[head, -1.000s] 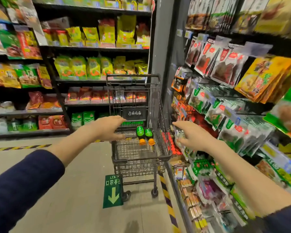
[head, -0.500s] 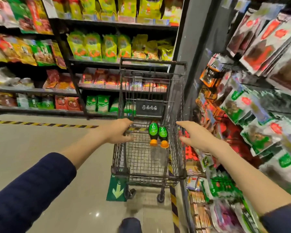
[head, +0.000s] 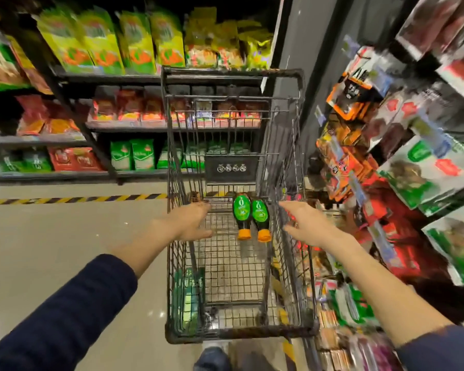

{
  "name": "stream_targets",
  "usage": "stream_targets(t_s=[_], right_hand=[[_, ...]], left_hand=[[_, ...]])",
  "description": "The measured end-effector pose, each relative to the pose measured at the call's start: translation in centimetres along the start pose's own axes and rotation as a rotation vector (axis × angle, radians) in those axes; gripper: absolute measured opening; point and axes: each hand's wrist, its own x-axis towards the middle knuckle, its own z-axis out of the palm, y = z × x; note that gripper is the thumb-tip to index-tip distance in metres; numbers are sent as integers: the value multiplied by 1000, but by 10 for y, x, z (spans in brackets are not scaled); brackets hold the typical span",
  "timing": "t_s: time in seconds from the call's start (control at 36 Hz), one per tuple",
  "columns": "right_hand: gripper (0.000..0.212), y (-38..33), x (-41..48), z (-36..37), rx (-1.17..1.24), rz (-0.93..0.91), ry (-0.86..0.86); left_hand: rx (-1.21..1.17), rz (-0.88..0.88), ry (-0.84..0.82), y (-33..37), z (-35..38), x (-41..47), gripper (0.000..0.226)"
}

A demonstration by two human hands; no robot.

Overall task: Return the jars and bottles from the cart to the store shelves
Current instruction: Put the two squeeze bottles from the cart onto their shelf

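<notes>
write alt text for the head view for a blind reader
A person's left hand and right hand, both open, stretch over a wire shopping cart toward two dark bottles with green labels and orange caps, lying side by side on its floor. Shelves of packaged snacks line the aisle ahead and to the right.

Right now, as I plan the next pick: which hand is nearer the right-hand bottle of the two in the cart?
Right. The right hand is just to the right of the right-hand bottle; the left hand is to its left, past the other bottle.
</notes>
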Motion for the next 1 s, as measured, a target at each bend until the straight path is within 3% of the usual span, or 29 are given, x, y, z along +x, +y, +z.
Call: stream_targets(t_s=[0.33, 0.53, 0.67, 0.92, 1.0], right_hand=[[62, 45, 102, 42, 138, 133, -127], [71, 83, 176, 90, 340, 211, -176], [71, 101, 212, 124, 465, 302, -217], [48, 116, 250, 182, 501, 453, -222], [47, 118, 256, 201, 530, 486, -240]], left_hand=[[-174, -51, -194, -27, 49, 107, 71], [-347, -190, -367, -29, 107, 189, 71], [-503, -304, -382, -18, 143, 242, 74], [-717, -468, -365, -22, 213, 307, 77], [-828, -529, -317, -25, 235, 322, 90]])
